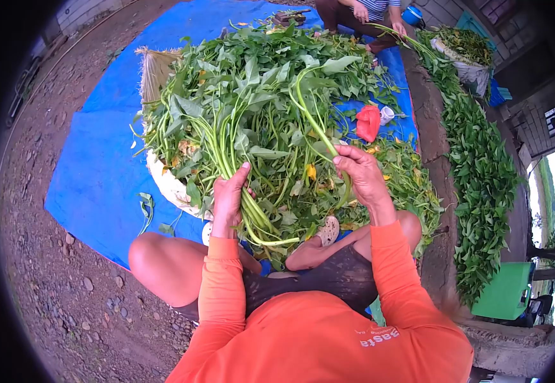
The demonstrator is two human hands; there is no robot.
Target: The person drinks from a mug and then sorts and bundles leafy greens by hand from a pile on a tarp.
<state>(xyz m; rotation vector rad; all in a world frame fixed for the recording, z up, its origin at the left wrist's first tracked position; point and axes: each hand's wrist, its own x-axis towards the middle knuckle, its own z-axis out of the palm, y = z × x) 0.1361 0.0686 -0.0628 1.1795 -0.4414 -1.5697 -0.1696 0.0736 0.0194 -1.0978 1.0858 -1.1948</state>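
Observation:
My left hand [229, 196] is closed round a bunch of water spinach [225, 143], long green stems with leaves fanning out at the far end. The cut stem ends stick out below this hand toward my lap. In my right hand [362, 173], thumb and fingers pinch a single water spinach stem [312, 118] that curves up and away to a leafy tip. Its lower end bends down beneath the hand. Under and beyond both hands lies a large heap of loose water spinach [271, 57], with some yellow leaves in it.
A blue tarp [92, 159] lies under the heap. A red plastic bag [367, 123] and a white cup [386, 115] sit to the right. Bundled greens [478, 172] line a ledge farther right, near a green container [502, 290]. Another person [373, 13] sits at the back holding stems.

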